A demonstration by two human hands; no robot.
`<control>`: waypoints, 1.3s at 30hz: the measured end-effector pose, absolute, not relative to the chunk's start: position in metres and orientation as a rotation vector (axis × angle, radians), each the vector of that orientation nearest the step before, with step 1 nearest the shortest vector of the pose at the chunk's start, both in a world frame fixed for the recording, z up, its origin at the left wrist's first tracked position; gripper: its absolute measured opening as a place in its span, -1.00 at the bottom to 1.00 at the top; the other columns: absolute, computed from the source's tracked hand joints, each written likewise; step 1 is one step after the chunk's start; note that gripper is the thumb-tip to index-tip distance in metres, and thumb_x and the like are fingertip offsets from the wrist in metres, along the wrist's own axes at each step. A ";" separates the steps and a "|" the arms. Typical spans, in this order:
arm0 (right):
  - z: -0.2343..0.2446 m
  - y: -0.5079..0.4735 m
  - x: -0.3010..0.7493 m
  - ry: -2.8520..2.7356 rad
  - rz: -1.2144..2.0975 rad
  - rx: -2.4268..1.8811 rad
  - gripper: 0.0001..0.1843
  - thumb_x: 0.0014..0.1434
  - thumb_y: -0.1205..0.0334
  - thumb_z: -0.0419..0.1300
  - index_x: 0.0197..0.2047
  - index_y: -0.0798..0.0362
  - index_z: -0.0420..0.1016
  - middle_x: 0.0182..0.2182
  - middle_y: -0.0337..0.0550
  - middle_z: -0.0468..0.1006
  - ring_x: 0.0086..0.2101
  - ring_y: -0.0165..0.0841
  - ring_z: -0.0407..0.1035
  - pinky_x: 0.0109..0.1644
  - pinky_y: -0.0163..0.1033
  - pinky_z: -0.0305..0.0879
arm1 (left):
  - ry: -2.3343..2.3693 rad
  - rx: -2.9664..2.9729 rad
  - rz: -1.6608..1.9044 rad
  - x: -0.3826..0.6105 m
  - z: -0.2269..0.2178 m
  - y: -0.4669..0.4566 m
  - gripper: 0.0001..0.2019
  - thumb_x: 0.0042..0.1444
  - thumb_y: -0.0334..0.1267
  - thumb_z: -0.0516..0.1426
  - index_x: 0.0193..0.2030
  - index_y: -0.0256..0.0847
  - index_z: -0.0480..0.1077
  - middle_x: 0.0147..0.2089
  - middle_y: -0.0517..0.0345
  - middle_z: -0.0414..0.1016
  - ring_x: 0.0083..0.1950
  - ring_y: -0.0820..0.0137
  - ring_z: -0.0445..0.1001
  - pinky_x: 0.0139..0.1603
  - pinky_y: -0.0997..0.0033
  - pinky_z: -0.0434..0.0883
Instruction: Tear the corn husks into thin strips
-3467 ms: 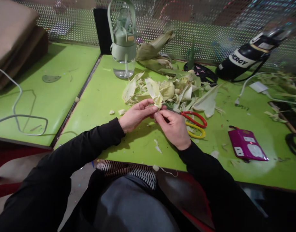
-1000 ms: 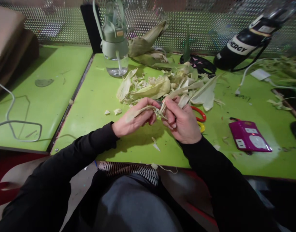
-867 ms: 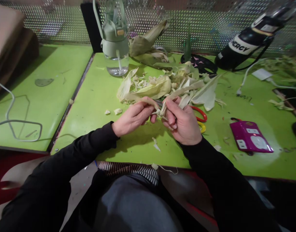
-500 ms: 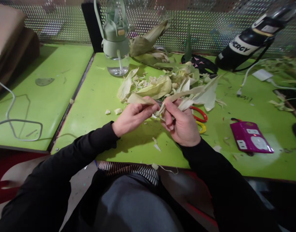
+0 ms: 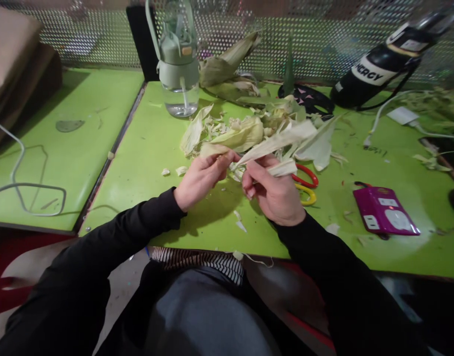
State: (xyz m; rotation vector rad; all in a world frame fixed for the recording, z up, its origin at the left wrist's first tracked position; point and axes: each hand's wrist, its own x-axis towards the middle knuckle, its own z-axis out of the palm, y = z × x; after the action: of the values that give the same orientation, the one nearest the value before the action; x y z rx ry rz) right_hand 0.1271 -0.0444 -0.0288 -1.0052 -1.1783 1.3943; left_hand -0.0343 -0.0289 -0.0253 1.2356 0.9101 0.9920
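Note:
My left hand (image 5: 202, 180) is closed in a pinch, with a pale corn husk (image 5: 213, 150) sticking out past its fingers. Close beside it, my right hand (image 5: 278, 195) has its thumb and fingers curled on another corn husk piece (image 5: 284, 169). A long husk strip (image 5: 278, 141) slants up and right from between the two hands; its lower end is at the left fingertips. Behind the hands lies a pile of husks (image 5: 245, 134) and shreds. Red (image 5: 307, 174) and yellow (image 5: 308, 195) loop handles, probably of scissors, show beside my right hand.
A clear water bottle (image 5: 180, 89) and a folded husk bundle (image 5: 223, 69) stand at the back. At right are a leaning black bottle (image 5: 375, 69), a white charger (image 5: 402, 115) with cable, and a purple power socket (image 5: 386, 210). Husk scraps (image 5: 240, 221) lie on the green table.
My hands have moved slightly apart. The long husk strip has swung up and now shows its broad side, and its lower end has shifted toward my left fingertips.

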 end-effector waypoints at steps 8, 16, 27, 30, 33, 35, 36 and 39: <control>-0.029 -0.044 0.129 -1.413 1.176 -1.138 -0.69 0.17 -0.04 0.40 -0.33 0.00 0.48 -0.59 -0.38 0.44 -0.61 -0.54 0.24 -0.60 -0.41 0.17 | 0.928 1.165 0.845 -0.035 -0.022 -0.025 -0.84 0.40 -0.36 0.06 -0.26 -0.27 0.34 -0.52 0.32 0.39 -0.56 0.62 0.31 -0.50 0.59 0.26; -0.030 -0.047 0.128 -1.414 1.153 -1.131 -0.74 0.21 -0.03 0.37 -0.27 -0.04 0.50 -0.73 -0.46 0.30 -0.71 -0.52 0.12 -0.68 -0.36 0.01 | 0.837 1.241 0.964 -0.031 -0.027 -0.028 -0.77 0.35 -0.24 0.14 -0.34 -0.23 0.29 -0.52 0.38 0.16 -0.55 0.63 0.12 -0.53 0.57 0.15; -0.031 -0.049 0.128 -1.258 1.134 -1.104 -0.76 0.19 -0.01 0.40 -0.26 -0.06 0.51 -0.77 -0.49 0.28 -0.75 -0.54 0.05 -0.71 -0.36 -0.06 | 0.794 1.454 0.921 -0.035 -0.032 -0.032 -0.80 0.17 -0.22 0.22 -0.28 -0.18 0.25 -0.61 0.45 0.13 -0.59 0.59 0.05 -0.56 0.51 0.08; -0.030 -0.051 0.129 -1.238 1.139 -1.095 -0.71 0.16 -0.04 0.42 -0.29 -0.04 0.50 -0.77 -0.48 0.28 -0.75 -0.54 0.06 -0.71 -0.36 -0.06 | 0.822 1.458 0.956 -0.034 -0.029 -0.036 -0.82 0.14 -0.26 0.21 -0.29 -0.18 0.25 -0.60 0.43 0.15 -0.57 0.59 0.09 -0.54 0.52 0.13; -0.031 -0.050 0.131 -1.263 1.168 -1.101 -0.71 0.17 -0.04 0.41 -0.29 -0.02 0.50 -0.76 -0.46 0.30 -0.76 -0.54 0.07 -0.72 -0.36 -0.07 | 0.832 1.468 0.994 -0.034 -0.028 -0.037 -0.78 0.10 -0.21 0.25 -0.32 -0.18 0.26 -0.57 0.40 0.17 -0.54 0.58 0.13 -0.53 0.52 0.16; -0.031 -0.049 0.132 -1.281 1.185 -1.115 -0.71 0.18 -0.05 0.40 -0.28 -0.03 0.50 -0.74 -0.44 0.34 -0.74 -0.53 0.10 -0.71 -0.36 -0.05 | 0.861 1.483 1.011 -0.034 -0.028 -0.036 -0.81 0.10 -0.22 0.22 -0.33 -0.18 0.26 -0.55 0.38 0.19 -0.54 0.58 0.14 -0.53 0.52 0.16; -0.031 -0.048 0.132 -1.285 1.190 -1.117 -0.71 0.19 -0.06 0.38 -0.27 -0.03 0.50 -0.71 -0.43 0.36 -0.72 -0.53 0.12 -0.70 -0.36 -0.02 | 0.883 1.497 1.014 -0.035 -0.029 -0.035 -0.83 0.10 -0.25 0.21 -0.34 -0.19 0.27 -0.54 0.37 0.20 -0.53 0.58 0.15 -0.52 0.52 0.16; -0.028 -0.045 0.134 -1.336 1.150 -1.098 -0.70 0.15 -0.05 0.42 -0.18 -0.07 0.53 -0.60 -0.39 0.40 -0.62 -0.49 0.20 -0.59 -0.33 0.12 | 0.931 1.549 0.949 -0.035 -0.033 -0.032 -0.87 0.06 -0.30 0.19 -0.35 -0.19 0.27 -0.55 0.37 0.22 -0.53 0.56 0.16 -0.51 0.50 0.16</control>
State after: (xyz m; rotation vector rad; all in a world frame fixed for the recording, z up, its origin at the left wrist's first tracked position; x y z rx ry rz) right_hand 0.1340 -0.0454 -0.0282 -1.0978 -1.3357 1.1499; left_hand -0.0352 -0.0320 -0.0329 1.5489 0.9308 0.9491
